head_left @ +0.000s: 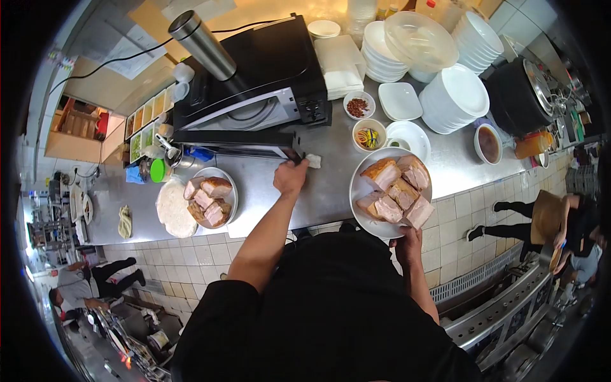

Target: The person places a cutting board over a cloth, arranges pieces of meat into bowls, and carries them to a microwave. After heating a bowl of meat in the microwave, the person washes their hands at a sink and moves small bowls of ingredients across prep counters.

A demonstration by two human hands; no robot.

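Note:
My left hand (290,177) is closed on the edge of the open door (235,142) of a black microwave (254,63). A crumpled white cloth (313,161) lies just right of those fingers. My right hand (408,246) grips the near rim of a white plate (360,213), its thumb and fingers partly hidden by it. Several thick chunks of cooked pork (402,193) rest on this plate. Left of the door, a white bowl (233,202) with more pork chunks (207,200) stands on the steel counter beside a round white board (170,207).
A steel flask (202,44) stands on the microwave. Behind the plate are small bowls (369,135), stacked white plates (454,99), and a soup bowl (488,144). A green-lidded jar (159,170) is at left. One person (105,283) is far left; another (541,219) is at right.

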